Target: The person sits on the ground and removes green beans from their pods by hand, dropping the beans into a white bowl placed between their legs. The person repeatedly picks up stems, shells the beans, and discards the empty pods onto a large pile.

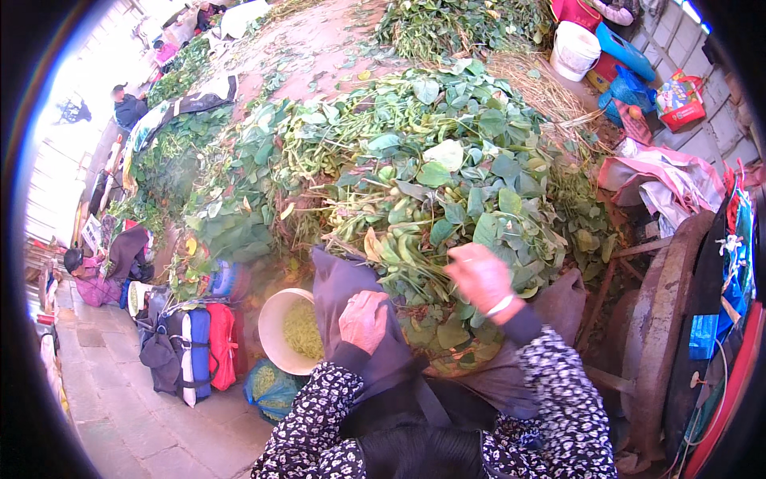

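A big heap of green bean plants (437, 173), with leaves, stems and pods, lies before me. My right hand (480, 276), a pale band at its wrist, is blurred at the heap's near edge beside some stems; whether it grips any I cannot tell. My left hand (363, 321) rests with curled fingers over the dark cloth (341, 281) on my lap; nothing shows in it, though its palm is hidden. Just left of it stands a white bucket (270, 329) partly filled with green pods (302, 329). Beside the bucket is a blue plastic bag (281, 398) holding more green pieces.
Strapped blue, white and red bundles (200, 353) stand on the paving at left. A rusty metal wheel-like part (652, 335) and frame are close at right. Beyond are a white bucket (574, 51) and bags (680, 102). Other people (99, 278) sit at far left.
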`<state>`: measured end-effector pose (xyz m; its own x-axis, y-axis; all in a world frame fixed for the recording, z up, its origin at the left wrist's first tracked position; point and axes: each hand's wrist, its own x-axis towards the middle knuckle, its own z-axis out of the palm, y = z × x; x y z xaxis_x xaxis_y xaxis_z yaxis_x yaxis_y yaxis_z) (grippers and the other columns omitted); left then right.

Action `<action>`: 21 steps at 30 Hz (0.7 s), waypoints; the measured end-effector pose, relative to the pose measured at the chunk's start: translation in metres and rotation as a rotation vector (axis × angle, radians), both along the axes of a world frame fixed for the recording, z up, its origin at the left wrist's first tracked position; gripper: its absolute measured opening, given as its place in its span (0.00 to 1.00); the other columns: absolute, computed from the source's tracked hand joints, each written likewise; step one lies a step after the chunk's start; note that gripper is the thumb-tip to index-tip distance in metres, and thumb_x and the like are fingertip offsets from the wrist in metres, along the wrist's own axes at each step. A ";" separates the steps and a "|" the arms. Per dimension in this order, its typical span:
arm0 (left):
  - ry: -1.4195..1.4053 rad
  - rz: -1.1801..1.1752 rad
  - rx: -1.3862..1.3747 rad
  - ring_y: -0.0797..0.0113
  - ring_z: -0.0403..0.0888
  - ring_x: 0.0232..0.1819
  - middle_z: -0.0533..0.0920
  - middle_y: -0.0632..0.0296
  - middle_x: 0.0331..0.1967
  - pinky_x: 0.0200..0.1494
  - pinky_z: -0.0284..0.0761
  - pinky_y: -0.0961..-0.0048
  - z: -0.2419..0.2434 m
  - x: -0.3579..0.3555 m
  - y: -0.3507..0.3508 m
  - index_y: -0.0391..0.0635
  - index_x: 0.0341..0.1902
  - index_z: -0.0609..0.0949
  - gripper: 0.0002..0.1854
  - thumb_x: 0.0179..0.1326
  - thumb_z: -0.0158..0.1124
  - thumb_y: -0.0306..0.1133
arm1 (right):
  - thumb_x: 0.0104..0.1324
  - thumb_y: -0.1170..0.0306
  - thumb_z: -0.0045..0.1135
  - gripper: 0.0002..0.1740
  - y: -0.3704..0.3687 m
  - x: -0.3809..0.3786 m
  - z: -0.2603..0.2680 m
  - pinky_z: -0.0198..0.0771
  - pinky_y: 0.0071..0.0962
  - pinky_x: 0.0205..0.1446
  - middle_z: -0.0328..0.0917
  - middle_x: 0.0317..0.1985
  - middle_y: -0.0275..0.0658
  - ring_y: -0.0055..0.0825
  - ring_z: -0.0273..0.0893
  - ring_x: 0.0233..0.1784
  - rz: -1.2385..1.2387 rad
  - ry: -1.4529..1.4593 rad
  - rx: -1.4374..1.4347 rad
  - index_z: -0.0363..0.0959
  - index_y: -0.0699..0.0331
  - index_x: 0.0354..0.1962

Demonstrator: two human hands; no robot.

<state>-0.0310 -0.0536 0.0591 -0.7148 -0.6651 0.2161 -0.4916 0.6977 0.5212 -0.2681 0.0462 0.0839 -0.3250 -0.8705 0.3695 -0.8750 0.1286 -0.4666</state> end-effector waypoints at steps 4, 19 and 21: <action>0.032 0.008 0.003 0.57 0.77 0.37 0.80 0.59 0.34 0.43 0.73 0.66 0.002 -0.004 0.000 0.46 0.36 0.80 0.09 0.49 0.62 0.26 | 0.55 0.67 0.60 0.12 -0.039 0.048 -0.039 0.72 0.32 0.35 0.71 0.32 0.38 0.34 0.74 0.37 -0.091 0.124 0.213 0.71 0.60 0.37; 0.171 0.083 0.013 0.56 0.78 0.33 0.80 0.59 0.32 0.36 0.73 0.64 -0.007 0.008 -0.006 0.46 0.35 0.78 0.06 0.53 0.61 0.25 | 0.58 0.70 0.58 0.10 -0.039 0.042 0.005 0.71 0.35 0.34 0.73 0.32 0.40 0.39 0.75 0.34 0.003 -0.028 0.027 0.72 0.62 0.38; 0.197 0.045 0.004 0.57 0.78 0.32 0.80 0.59 0.31 0.36 0.74 0.64 -0.009 -0.001 -0.003 0.46 0.35 0.79 0.05 0.53 0.61 0.26 | 0.58 0.71 0.55 0.12 -0.071 0.022 -0.001 0.72 0.34 0.34 0.72 0.36 0.40 0.38 0.74 0.37 0.023 0.134 0.024 0.70 0.61 0.41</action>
